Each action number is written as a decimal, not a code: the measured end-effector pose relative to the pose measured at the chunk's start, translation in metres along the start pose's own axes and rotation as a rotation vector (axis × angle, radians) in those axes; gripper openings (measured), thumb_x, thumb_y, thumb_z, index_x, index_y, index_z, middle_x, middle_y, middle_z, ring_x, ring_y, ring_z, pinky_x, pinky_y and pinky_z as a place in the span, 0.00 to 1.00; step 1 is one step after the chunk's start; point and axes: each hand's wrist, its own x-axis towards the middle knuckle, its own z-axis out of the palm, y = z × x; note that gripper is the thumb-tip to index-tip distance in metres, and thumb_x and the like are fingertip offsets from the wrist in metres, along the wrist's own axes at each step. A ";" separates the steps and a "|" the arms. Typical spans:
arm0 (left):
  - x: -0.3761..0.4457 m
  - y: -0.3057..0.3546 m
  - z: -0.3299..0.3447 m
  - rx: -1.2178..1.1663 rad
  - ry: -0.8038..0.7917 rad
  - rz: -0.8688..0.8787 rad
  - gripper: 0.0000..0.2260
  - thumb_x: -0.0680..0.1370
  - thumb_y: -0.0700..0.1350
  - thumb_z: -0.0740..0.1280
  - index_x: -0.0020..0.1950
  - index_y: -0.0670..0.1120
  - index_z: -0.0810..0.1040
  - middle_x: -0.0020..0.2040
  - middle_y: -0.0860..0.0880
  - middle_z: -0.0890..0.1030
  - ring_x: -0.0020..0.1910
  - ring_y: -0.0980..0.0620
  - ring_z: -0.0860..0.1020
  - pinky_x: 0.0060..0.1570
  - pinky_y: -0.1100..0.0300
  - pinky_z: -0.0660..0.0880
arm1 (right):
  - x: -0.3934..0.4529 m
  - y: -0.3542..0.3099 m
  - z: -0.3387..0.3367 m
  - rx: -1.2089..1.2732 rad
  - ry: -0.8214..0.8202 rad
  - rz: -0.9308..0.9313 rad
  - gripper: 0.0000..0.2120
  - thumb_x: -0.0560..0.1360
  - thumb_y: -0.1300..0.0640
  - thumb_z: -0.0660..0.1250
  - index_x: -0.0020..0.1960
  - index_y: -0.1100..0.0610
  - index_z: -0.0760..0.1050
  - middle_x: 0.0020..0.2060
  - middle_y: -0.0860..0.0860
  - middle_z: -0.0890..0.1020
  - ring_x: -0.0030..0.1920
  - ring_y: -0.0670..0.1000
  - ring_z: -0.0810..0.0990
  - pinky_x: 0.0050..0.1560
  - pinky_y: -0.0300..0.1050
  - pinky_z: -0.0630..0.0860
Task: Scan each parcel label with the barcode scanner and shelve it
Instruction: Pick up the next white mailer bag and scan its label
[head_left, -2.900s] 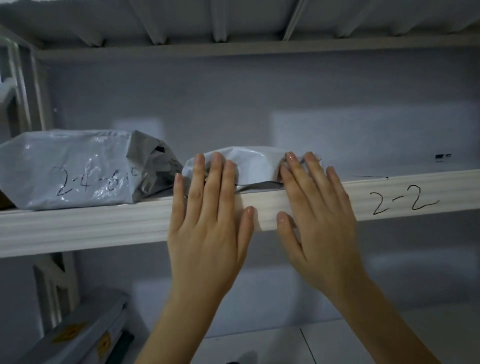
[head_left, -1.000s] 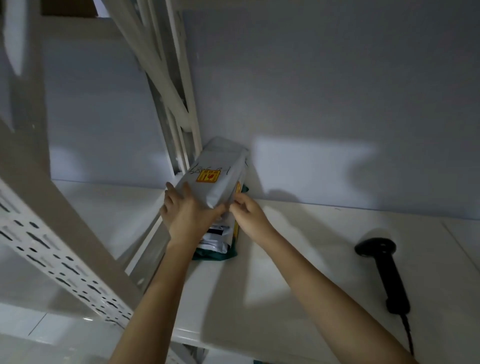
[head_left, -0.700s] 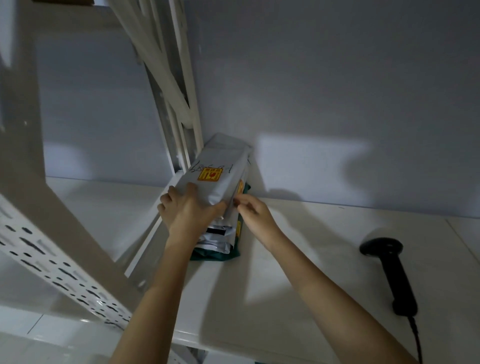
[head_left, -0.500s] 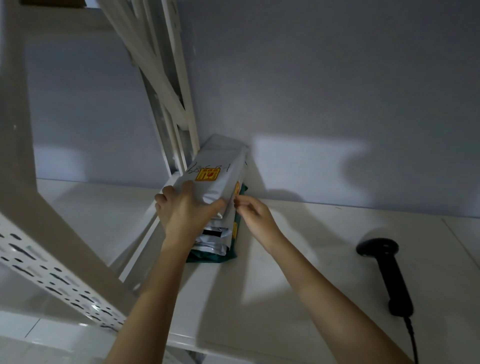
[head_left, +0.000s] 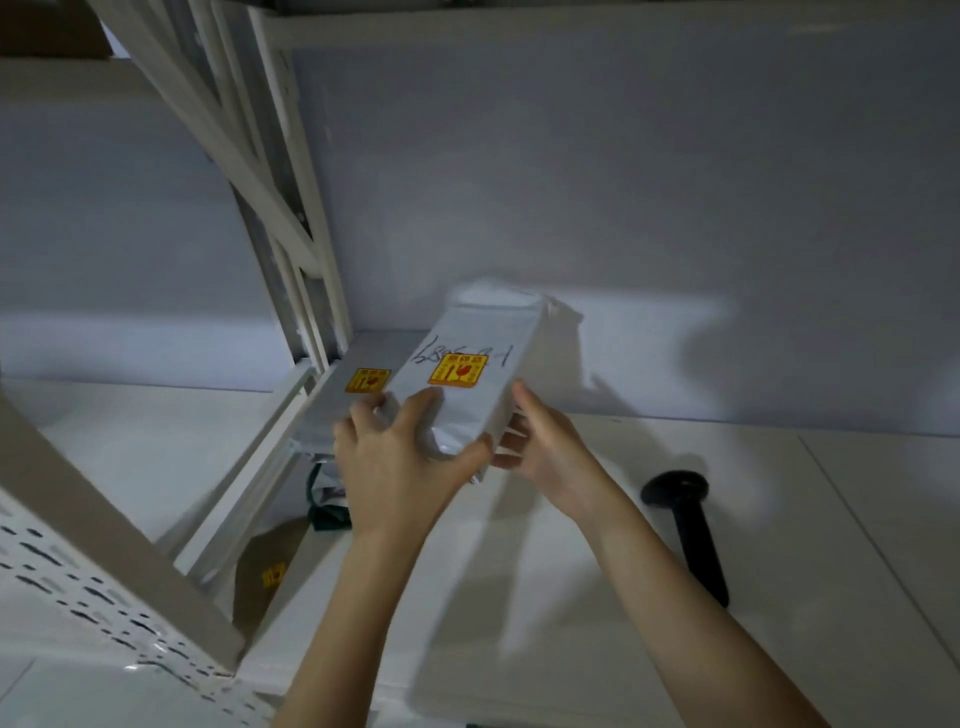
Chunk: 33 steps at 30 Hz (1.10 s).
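Fingers of the left hand (head_left: 400, 462) and right hand (head_left: 545, 447) clamp the near end of a grey parcel (head_left: 467, 379), raised just above the white table (head_left: 597, 597) and clear of the stack (head_left: 353, 395) by the rack upright (head_left: 311, 291). Barcode scanner (head_left: 691, 525) lies well apart to the right; advisable handling: keep one hand holding, turn the label up, then reach for it.
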 end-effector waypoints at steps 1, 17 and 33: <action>-0.005 0.006 0.003 0.014 0.004 0.014 0.32 0.59 0.68 0.61 0.56 0.52 0.81 0.56 0.37 0.77 0.56 0.37 0.73 0.54 0.50 0.68 | -0.004 -0.004 -0.002 -0.009 0.004 -0.015 0.21 0.73 0.46 0.65 0.63 0.54 0.75 0.50 0.52 0.84 0.48 0.51 0.83 0.42 0.44 0.79; -0.057 0.062 0.039 0.718 0.018 0.511 0.21 0.80 0.33 0.46 0.58 0.41 0.77 0.45 0.44 0.82 0.47 0.45 0.81 0.62 0.45 0.67 | -0.034 -0.003 -0.021 0.009 0.288 -0.049 0.05 0.71 0.56 0.72 0.41 0.58 0.80 0.26 0.47 0.83 0.29 0.42 0.81 0.27 0.33 0.74; -0.036 0.045 0.011 0.136 -0.119 0.324 0.25 0.67 0.46 0.76 0.61 0.40 0.76 0.44 0.43 0.84 0.34 0.43 0.82 0.26 0.58 0.73 | -0.049 0.016 -0.066 -0.019 0.317 0.043 0.27 0.75 0.50 0.67 0.70 0.59 0.65 0.66 0.52 0.72 0.66 0.53 0.72 0.64 0.50 0.72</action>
